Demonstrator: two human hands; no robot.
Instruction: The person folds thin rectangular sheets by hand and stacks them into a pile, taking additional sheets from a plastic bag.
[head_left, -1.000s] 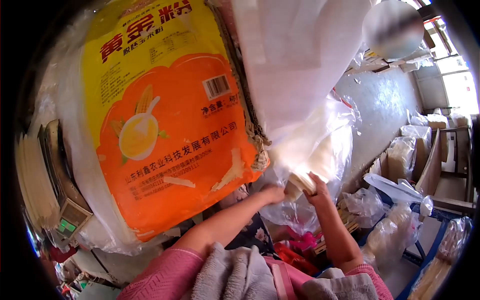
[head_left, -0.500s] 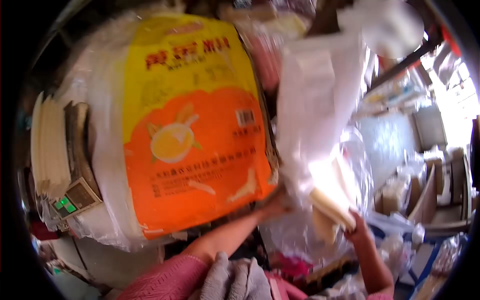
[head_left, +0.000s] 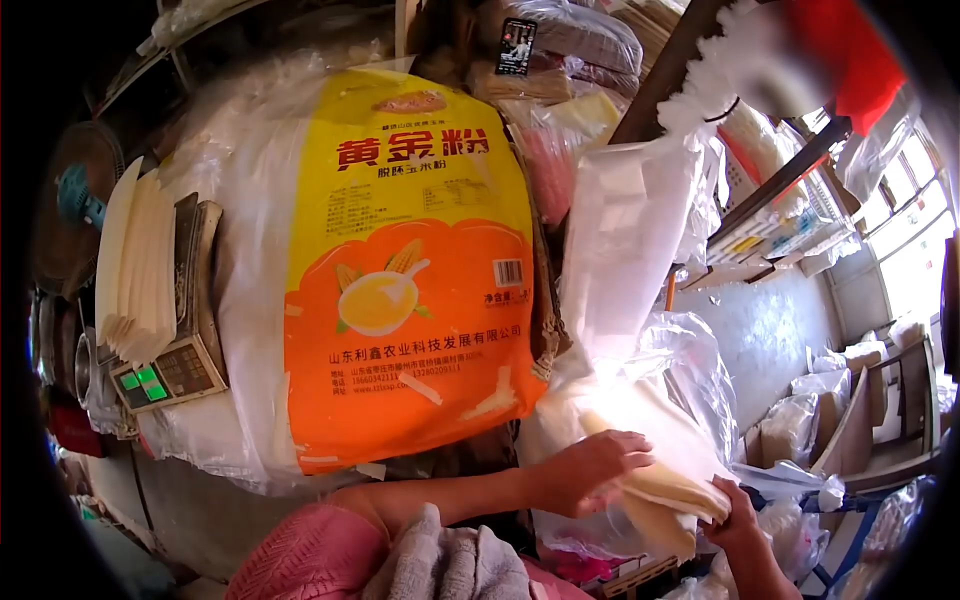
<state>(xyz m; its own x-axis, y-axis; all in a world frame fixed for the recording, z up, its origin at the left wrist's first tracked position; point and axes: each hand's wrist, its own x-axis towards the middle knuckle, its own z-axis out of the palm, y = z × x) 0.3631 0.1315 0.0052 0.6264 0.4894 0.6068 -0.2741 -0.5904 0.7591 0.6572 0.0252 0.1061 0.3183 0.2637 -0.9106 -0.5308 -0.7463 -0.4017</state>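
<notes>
My right hand grips the near right corner of a stack of thin, folded pale-yellow sheets, which look like flatbread. Over the left side of that stack lies my left hand, its fingers stretched out and partly blurred. Behind and under the stack spreads a clear plastic bag, brightly lit. Similar folded sheets stand on a digital scale with a green display at the far left.
A large yellow and orange printed sack covers the surface ahead. White plastic bags hang at its right beside a dark post. A phone stands at the back. Wooden frames and wrapped packs fill the right side.
My left hand has come up from beside the sack onto the folded sheets. My right hand keeps its grip and sits slightly lower and further right. The view has shifted.
</notes>
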